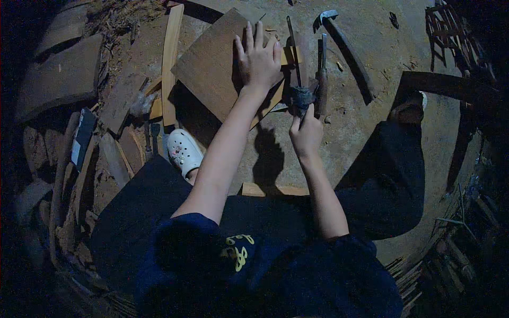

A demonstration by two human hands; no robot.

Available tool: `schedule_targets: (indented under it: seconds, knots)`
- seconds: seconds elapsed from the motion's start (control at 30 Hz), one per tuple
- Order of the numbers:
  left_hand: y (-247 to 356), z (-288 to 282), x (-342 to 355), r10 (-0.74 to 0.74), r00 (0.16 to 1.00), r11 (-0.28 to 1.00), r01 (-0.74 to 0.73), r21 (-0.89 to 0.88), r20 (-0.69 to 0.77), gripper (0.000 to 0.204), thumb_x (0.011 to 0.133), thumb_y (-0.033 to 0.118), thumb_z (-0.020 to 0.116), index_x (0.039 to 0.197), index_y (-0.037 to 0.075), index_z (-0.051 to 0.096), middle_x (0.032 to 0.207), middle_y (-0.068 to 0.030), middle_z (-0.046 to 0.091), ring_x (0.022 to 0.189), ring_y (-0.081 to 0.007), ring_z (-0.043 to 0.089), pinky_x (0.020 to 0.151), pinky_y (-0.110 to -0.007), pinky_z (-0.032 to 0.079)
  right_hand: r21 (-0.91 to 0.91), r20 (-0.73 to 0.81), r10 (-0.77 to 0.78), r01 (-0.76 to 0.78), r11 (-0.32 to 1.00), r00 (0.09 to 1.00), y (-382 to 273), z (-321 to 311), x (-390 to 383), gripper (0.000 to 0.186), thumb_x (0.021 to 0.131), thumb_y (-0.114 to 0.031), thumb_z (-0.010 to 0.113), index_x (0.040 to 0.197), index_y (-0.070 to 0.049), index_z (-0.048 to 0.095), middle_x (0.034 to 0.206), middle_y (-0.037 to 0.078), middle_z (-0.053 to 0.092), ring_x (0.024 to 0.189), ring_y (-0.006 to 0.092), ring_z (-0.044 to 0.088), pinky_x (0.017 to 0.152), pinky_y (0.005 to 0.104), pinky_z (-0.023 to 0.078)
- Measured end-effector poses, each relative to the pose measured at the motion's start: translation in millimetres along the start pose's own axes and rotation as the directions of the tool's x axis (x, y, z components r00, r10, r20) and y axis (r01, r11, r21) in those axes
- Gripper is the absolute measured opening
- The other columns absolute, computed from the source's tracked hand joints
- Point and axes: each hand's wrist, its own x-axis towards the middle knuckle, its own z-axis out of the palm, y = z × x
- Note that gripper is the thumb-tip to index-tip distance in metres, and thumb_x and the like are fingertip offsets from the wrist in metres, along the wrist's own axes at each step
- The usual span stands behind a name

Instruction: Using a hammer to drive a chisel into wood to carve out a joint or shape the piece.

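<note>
My left hand (259,63) lies flat, fingers spread, on the upper right part of a square brown wooden board (207,58). The board sits tilted cornerwise, with a pale piece of wood (290,55) showing at its right edge. My right hand (307,132) is closed round the handle of a long thin-bladed tool (301,97), wrapped in dark material near the grip. Its dark, narrow blade points away from me beside the board's right edge. The tool's exact kind is unclear, and a reddish smear shows beside the blade.
A chisel (322,69) and an adze-like tool with a curved handle (350,55) lie on the ground to the right. A light wooden strip (170,63) lies left of the board, near a white clog (184,152) on my foot. Wood pieces and shavings cover the far left.
</note>
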Motion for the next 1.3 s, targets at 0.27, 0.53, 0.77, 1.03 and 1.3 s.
schedule_targets:
  seconds: [0.27,0.53,0.77,1.03,1.3]
  knots:
    - [-2,0,4,0.027,0.999,0.999,-0.026,-0.027,0.036,0.035,0.095,0.033,0.044,0.104,0.009,0.069,0.145,-0.0098,0.041,0.140,-0.0334,0.026,0.111,-0.061,0.011,-0.031,0.029,0.029,-0.028,0.999,0.999,-3,-3,-3,0.039,0.079,-0.009,0.059,0.114,0.000,0.046,0.075,0.027,0.063,0.071,0.0444,0.063,0.063,0.0536,0.049]
    - [1,2,1,0.002,0.999,0.998,0.001,-0.061,0.042,0.037,0.095,0.035,0.041,0.106,0.012,0.068,0.144,-0.0112,0.042,0.140,-0.0367,0.025,0.110,-0.062,0.011,-0.085,0.022,0.022,-0.021,0.996,1.000,4,0,-6,0.042,0.079,-0.010,0.059,0.117,0.001,0.046,0.074,0.027,0.063,0.071,0.0450,0.063,0.064,0.0539,0.049]
    - [-1,4,1,0.040,0.999,0.999,-0.041,-0.037,-0.017,0.033,0.093,0.033,0.045,0.103,0.012,0.069,0.139,-0.0121,0.047,0.137,-0.0377,0.031,0.108,-0.064,0.018,-0.191,0.014,0.049,-0.045,0.981,0.999,-10,-4,7,0.042,0.078,-0.011,0.059,0.116,0.004,0.046,0.072,0.026,0.063,0.069,0.0437,0.064,0.062,0.0521,0.051]
    - [-2,7,0,0.044,0.998,0.999,-0.044,0.004,-0.040,0.029,0.091,0.030,0.047,0.100,0.011,0.067,0.131,-0.0152,0.051,0.135,-0.0393,0.033,0.108,-0.065,0.017,-0.277,0.114,0.061,-0.027,0.960,0.992,-10,-10,-7,0.041,0.080,-0.010,0.058,0.115,0.005,0.045,0.073,0.028,0.063,0.071,0.0442,0.063,0.065,0.0517,0.052]
    - [1,12,3,0.058,0.998,0.997,-0.058,0.046,-0.002,0.033,0.092,0.032,0.047,0.105,0.012,0.069,0.132,-0.0126,0.052,0.135,-0.0367,0.033,0.108,-0.062,0.020,-0.234,0.103,0.032,-0.007,0.972,0.994,-17,-21,22,0.041,0.080,-0.018,0.062,0.111,0.003,0.048,0.077,0.027,0.064,0.073,0.0428,0.065,0.067,0.0517,0.052]
